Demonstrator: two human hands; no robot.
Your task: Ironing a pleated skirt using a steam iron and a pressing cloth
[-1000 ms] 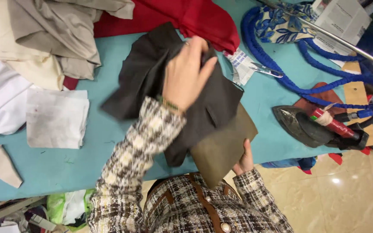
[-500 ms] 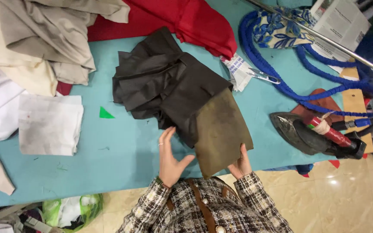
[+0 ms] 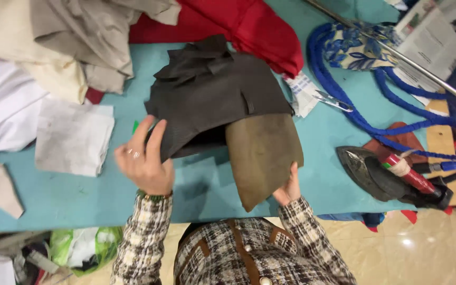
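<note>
Matt dark ribbed cloth [image 3: 212, 95], dull olive pad [image 3: 262, 153], glossy metal iron [image 3: 370, 171].

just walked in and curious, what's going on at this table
A person in a checked jacket stands at a teal table handling fabric. The left hand grips the lower edge of a dark brown cloth piece, lifting it off the table. The right hand holds the edge of an olive-brown padded piece that tucks under the dark cloth. A pile of beige, white and red fabric lies behind, and an iron with a blue cord rests to the right.
</note>
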